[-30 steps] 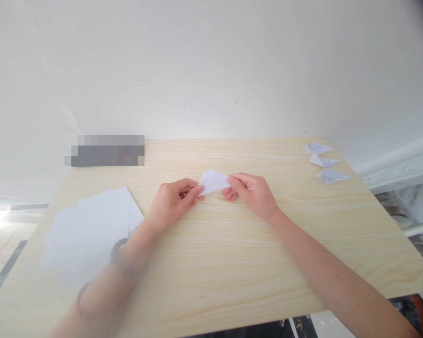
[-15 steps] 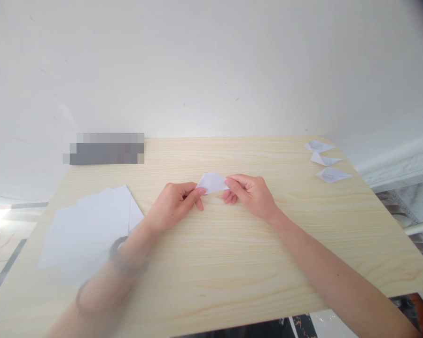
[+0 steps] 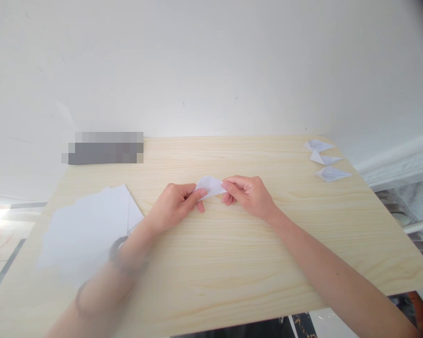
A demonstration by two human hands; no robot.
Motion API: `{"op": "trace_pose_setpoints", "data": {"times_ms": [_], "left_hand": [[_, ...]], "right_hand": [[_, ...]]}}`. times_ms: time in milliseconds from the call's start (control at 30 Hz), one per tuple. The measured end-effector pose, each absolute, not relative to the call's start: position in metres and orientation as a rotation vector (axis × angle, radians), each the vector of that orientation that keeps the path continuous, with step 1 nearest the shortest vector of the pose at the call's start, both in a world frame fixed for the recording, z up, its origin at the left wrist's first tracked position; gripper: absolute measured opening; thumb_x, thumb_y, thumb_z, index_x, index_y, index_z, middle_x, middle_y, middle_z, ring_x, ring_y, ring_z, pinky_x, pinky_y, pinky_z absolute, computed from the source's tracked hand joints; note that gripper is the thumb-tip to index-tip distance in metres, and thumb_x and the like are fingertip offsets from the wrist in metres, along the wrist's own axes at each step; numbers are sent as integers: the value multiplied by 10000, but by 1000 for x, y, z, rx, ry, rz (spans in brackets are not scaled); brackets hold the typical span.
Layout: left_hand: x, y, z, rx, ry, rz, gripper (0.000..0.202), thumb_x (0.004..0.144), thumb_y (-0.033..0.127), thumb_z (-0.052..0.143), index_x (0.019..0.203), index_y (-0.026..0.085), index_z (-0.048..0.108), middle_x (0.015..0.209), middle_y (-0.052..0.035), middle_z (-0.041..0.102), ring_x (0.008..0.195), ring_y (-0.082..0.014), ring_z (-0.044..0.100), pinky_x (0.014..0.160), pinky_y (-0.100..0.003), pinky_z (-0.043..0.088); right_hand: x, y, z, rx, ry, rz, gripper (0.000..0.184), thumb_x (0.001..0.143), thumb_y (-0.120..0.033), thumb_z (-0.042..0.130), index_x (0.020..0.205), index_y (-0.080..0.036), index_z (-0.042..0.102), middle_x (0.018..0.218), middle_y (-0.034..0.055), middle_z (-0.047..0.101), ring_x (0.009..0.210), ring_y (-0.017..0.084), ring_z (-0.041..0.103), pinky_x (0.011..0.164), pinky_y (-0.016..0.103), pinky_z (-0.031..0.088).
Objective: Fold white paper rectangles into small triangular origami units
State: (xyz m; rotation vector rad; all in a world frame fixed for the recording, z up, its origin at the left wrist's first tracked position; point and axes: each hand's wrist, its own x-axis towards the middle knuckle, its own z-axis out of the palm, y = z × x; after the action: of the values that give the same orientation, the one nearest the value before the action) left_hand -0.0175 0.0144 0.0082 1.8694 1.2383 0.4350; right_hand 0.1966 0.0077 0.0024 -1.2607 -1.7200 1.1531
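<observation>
hands (image 3: 172, 205): pinching folded paper (image 3: 212, 186) | left: white sheets (image 3: 88, 220) | right: three paper shapes (image 3: 333, 174)

We could not read any text, label, brand, number or sign in this view. The dark object (image 3: 105, 152) at the far left of the surface (image 3: 232, 272) was hidden under coarse pixel blocks, so we could not tell whether it carried some print. Also on the folded paper (image 3: 211, 186) in the middle and on the white sheets (image 3: 86, 220) we found no readable letter.
</observation>
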Motion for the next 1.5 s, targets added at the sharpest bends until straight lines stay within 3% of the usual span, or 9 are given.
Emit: {"op": "trace_pose_setpoints", "data": {"times_ms": [133, 300, 367, 667, 933, 1400, 1500], "left_hand": [[-15, 14, 9, 1808, 1287, 458, 495, 858, 525, 426, 607, 155, 637, 446, 48, 392, 412, -62, 262, 424, -219, 209], [-17, 13, 10, 1790, 1211, 499, 484, 880, 496, 397, 690, 153, 681, 577, -10, 617, 483, -97, 443, 475, -215, 304], [-19, 14, 9, 1824, 1194, 500, 464, 883, 482, 399, 727, 156, 690, 616, -19, 646, 521, -112, 487, 499, -217, 325], [-16, 15, 8, 1855, 1236, 548, 472, 888, 463, 400, 668, 155, 681, 581, -1, 605, 500, -92, 458, 484, -210, 298], [-19, 15, 9, 1806, 1243, 565, 416, 887, 454, 409, 830, 178, 715, 650, -4, 636, 492, -88, 393, 482, -216, 290], [-14, 13, 12, 1794, 1218, 548, 427, 843, 491, 473, 676, 139, 649, 529, 31, 502, 468, -70, 304, 451, -222, 217], [-14, 13, 11, 1810, 1250, 540, 425, 842, 486, 479, 681, 139, 662, 526, 30, 534, 453, -64, 307, 443, -219, 225]], "right_hand": [[196, 8, 1, -1267, -1685, 1154, 297, 860, -390, 494, 756, -156, 645, 619, 10, 656, 565, 101, 615, 576, 211, 517], [198, 8, 0, -1258, -1591, 1164, 302, 853, -431, 491, 829, -165, 633, 618, 9, 645, 536, 105, 593, 541, 220, 509], [197, 8, 0, -1263, -1580, 1160, 301, 851, -437, 492, 820, -169, 628, 615, 7, 641, 526, 104, 586, 530, 220, 504], [196, 10, 0, -1277, -1535, 1172, 306, 850, -442, 491, 806, -169, 623, 609, 9, 640, 536, 113, 598, 536, 228, 504], [197, 9, 0, -1266, -1509, 1183, 299, 853, -437, 490, 814, -172, 622, 617, 8, 646, 539, 117, 600, 531, 235, 507], [199, 8, 1, -1233, -1686, 1186, 290, 838, -432, 505, 807, -170, 627, 612, 4, 641, 545, 106, 594, 555, 229, 506], [198, 7, 2, -1232, -1740, 1141, 286, 856, -403, 487, 770, -171, 629, 598, -1, 630, 536, 97, 587, 555, 220, 493]]}}
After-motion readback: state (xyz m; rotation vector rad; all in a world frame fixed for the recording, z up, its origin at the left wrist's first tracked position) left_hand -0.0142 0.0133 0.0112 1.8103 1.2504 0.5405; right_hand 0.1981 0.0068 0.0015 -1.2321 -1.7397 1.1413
